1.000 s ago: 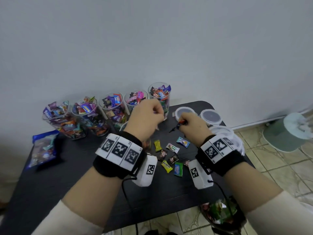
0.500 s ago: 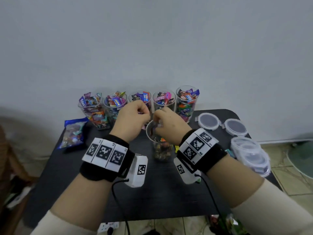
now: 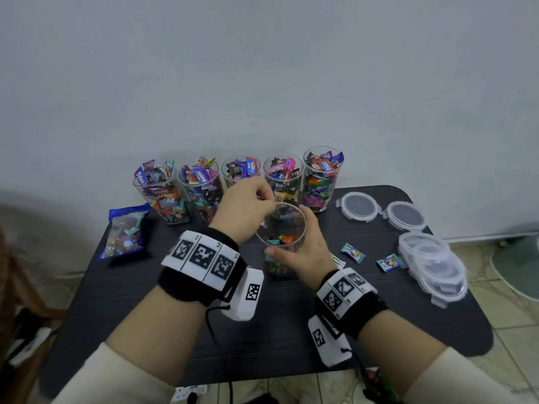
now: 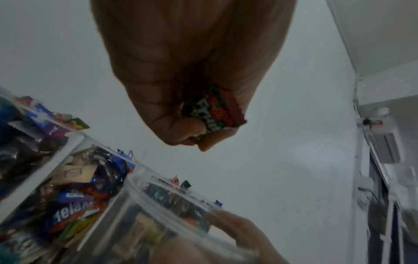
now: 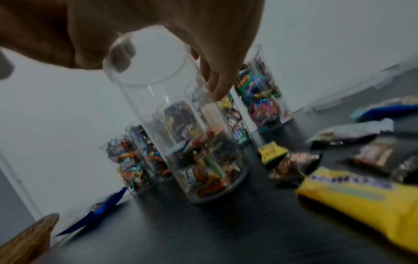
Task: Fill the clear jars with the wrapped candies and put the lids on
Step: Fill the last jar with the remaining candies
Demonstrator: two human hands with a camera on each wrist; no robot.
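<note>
Right hand wrapped around the upper wall of the partly filled jar, thumb on the near side and fingers on the far side, probably to steady it while candies drop in. Jar standing at the middle of the black desk, long axis upright, open mouth facing up, base on the surface; candies filling only the lower part. Left hand poised over the jar's rim, fingers curled tight in a closed grip around a wrapped candy, green and orange, seen in the left wrist view; held there most likely for release into the opening. Behind, five full jars lined along the wall, all upright and unlidded, apparently parked out of the way. Lids lying flat at the right, near a stack of more lids. Loose candies on the desk just right of the jar. Blue bag lying at the left.
</note>
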